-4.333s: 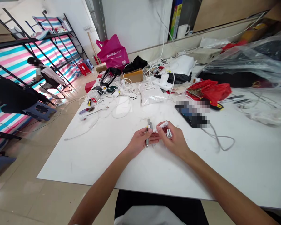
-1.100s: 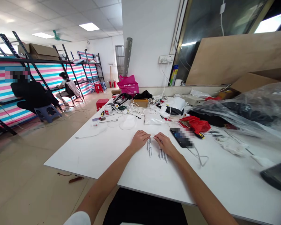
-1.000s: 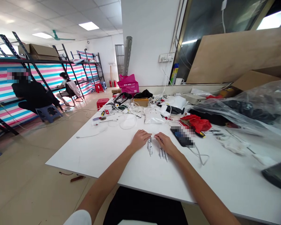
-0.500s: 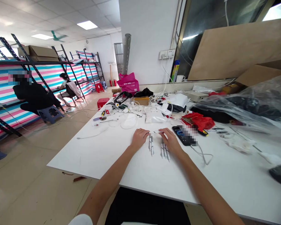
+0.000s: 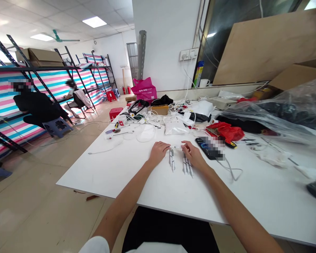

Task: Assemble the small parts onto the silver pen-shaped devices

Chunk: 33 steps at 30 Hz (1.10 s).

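Both my hands rest on the white table. My left hand lies palm down with fingers loosely curled, beside a pair of grey-white pens. My right hand lies next to a second group of pens, its fingers close to a small white piece lying between the two hands. Whether the fingertips touch that piece is too small to tell. The pens lie flat, pointing toward me.
A phone with a grey cable lies right of my right hand. Behind are a white pouch, red bag, cables, tools and a pink bag. Clear plastic sheeting covers the right. Two people sit by striped racks at left.
Earlier my hands held the pens and a white piece up together; now the pens lie on the table in two groups. My view has tilted up and shifted slightly.
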Available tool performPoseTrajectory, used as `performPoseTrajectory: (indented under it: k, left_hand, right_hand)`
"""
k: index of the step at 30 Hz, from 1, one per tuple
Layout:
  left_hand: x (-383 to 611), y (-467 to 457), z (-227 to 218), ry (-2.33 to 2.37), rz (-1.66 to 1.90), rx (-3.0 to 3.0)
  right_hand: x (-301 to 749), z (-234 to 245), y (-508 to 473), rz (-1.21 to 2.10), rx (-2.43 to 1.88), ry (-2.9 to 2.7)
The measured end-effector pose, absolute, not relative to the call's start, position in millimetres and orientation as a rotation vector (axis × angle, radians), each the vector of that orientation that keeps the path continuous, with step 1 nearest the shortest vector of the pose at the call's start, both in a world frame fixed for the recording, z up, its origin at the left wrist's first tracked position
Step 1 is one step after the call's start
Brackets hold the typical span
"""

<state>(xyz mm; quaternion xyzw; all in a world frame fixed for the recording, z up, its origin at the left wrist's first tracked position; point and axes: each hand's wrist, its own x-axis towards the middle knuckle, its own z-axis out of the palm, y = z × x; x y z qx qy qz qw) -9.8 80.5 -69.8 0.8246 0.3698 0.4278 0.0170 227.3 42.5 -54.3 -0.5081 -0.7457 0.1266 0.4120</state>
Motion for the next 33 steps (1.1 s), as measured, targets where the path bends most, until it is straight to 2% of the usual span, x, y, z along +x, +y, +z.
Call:
performPoseTrajectory:
  k: [33]
  left_hand:
    - [-11.0, 82.8, -72.5, 1.177, 1.316, 2.398]
  right_hand:
    - [230.9, -58.9, 45.5, 0.384, -1.257, -1.914]
